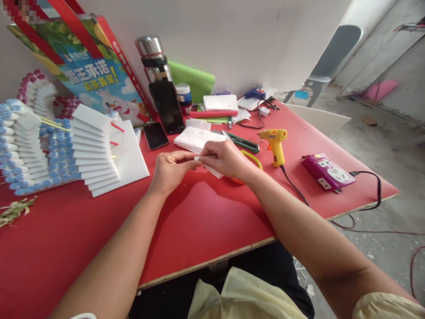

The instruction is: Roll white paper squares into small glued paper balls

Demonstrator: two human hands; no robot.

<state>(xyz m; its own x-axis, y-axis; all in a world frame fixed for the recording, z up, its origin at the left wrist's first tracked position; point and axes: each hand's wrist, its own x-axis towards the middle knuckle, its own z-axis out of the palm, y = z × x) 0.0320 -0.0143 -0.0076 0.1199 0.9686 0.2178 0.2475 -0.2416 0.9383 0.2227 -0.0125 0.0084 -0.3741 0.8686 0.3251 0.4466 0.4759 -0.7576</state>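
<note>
My left hand (171, 172) and my right hand (226, 157) meet above the red table (199, 217). Between both sets of fingertips is a small white piece (197, 158), pinched from either side; it looks like rolled or folded paper, but most of it is hidden. Just behind my hands lies a stack of white paper sheets (190, 136). Scissors with yellow and orange handles (254, 158) lie partly covered by my right hand and wrist. A green utility knife (245, 143) rests beyond them.
At right are a yellow glue gun (276, 145) and a purple power strip (327, 172), both corded. At left stand white stepped pieces (96, 153) and blue-tipped rolls (61, 146). Behind are an upright phone (167, 108), a flat phone (156, 135), a thermos (150, 48) and a printed bag (96, 73).
</note>
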